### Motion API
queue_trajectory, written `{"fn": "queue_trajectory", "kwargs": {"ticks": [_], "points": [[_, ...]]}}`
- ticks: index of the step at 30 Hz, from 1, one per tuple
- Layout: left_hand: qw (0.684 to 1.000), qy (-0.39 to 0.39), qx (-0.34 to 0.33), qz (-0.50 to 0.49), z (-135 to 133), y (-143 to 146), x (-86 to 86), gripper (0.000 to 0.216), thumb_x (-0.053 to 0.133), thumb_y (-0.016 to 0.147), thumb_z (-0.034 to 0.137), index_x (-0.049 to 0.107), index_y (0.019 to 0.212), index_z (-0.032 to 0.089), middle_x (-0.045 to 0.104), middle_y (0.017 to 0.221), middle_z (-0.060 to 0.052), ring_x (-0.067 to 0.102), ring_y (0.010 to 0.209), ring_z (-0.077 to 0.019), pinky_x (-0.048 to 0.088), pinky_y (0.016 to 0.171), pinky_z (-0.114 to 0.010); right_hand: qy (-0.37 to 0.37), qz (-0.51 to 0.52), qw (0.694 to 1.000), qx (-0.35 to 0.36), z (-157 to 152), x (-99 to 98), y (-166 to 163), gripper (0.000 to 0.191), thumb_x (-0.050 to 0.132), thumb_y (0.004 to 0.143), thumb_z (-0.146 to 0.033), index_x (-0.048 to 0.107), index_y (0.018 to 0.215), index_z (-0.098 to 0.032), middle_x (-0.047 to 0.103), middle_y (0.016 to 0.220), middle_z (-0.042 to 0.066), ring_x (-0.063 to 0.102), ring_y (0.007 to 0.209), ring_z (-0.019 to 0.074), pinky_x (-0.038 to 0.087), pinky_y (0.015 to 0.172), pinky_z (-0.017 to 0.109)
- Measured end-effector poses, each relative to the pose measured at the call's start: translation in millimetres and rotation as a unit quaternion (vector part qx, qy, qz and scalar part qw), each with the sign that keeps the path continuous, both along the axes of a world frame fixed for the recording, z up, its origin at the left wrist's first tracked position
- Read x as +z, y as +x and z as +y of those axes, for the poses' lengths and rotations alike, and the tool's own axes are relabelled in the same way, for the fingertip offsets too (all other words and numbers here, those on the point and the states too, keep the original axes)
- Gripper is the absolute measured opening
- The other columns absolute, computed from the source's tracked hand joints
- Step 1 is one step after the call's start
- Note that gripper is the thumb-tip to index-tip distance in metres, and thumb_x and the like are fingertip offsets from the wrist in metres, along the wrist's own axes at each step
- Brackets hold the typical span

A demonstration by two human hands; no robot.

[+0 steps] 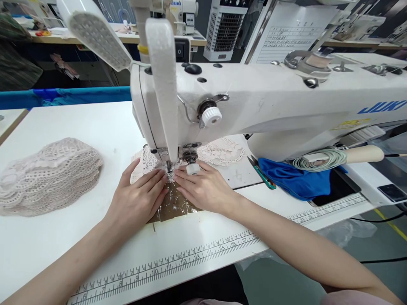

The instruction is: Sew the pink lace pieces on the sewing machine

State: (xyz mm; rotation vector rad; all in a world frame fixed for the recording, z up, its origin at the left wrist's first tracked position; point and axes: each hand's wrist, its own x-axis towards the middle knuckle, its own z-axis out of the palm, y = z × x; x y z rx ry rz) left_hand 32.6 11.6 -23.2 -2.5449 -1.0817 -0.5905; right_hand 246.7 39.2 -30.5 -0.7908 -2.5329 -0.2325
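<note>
Both of my hands press on pale lace fabric (221, 151) under the head of a white sewing machine (235, 89). My left hand (140, 192) lies left of the needle, fingers stretched out flat with the thumb apart. On the right of the presser foot (169, 166), my right hand (202, 184) rests with its fingers extended over the lace. The fingertips of both hands come close to the foot, and the machine head partly hides the fabric there. Below the fingers a brown, shiny taped patch (176, 201) covers the table.
A stack of lace pieces (52, 176) sits at the left. On the right lie green-handled snips (262, 173), a blue cloth (295, 182), a dark phone (338, 188) and coiled cord (319, 160). A printed ruler (178, 262) runs along the front edge.
</note>
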Motion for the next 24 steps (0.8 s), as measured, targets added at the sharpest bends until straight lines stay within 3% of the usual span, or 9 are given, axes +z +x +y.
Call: {"fn": "queue_trajectory", "kwargs": {"ticks": [24], "points": [[1.000,-0.003,0.025,-0.008,10.7,-0.8,-6.8,0.030,0.050,0.094,0.025,0.063,0.120,0.018,0.069,0.114,-0.010,0.066,0.107,-0.0274,0.031,0.111,-0.059,-0.052,-0.025,0.998,-0.016,5.5,1.7,-2.2,0.028,0.046,0.097,-0.025,0.071,0.104,-0.014,0.073,0.107,0.010,0.062,0.109,0.0227,0.045,0.099,0.044]]}}
